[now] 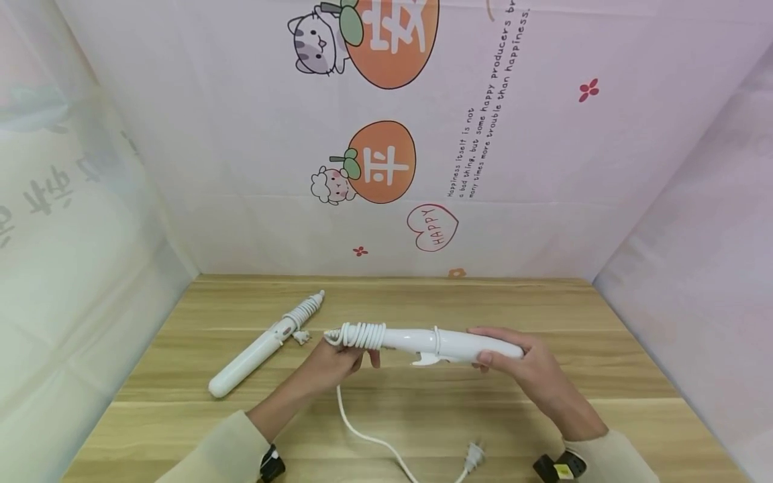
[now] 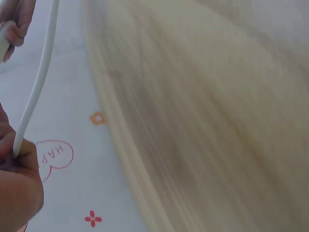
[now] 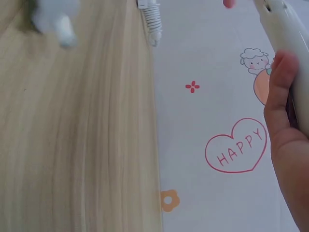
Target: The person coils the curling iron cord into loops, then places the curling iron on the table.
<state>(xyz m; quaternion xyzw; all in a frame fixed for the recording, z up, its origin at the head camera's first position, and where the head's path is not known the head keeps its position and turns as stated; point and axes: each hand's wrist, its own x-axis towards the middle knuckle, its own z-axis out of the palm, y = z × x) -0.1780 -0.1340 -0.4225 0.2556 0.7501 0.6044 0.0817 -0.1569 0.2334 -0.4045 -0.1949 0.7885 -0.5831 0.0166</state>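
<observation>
A white curling iron (image 1: 459, 343) is held level above the table, its power cord (image 1: 366, 335) wound several times round the barrel end. My right hand (image 1: 534, 372) grips the handle end, thumb on the near side. At the barrel's tip, my left hand (image 1: 338, 365) pinches the cord, as the left wrist view shows where the cord (image 2: 41, 72) enters the fingers. From that hand the loose cord hangs down toward the plug (image 1: 474, 456). The barrel partly hides the left fingers in the head view. A small lever (image 1: 427, 359) sticks out below the iron.
A second white curling iron (image 1: 253, 355), its cord coiled round the barrel, lies slantwise on the wooden table (image 1: 604, 402) at the left. Printed cloth (image 1: 513, 235) stands along the table's back edge, with cloth sides left and right.
</observation>
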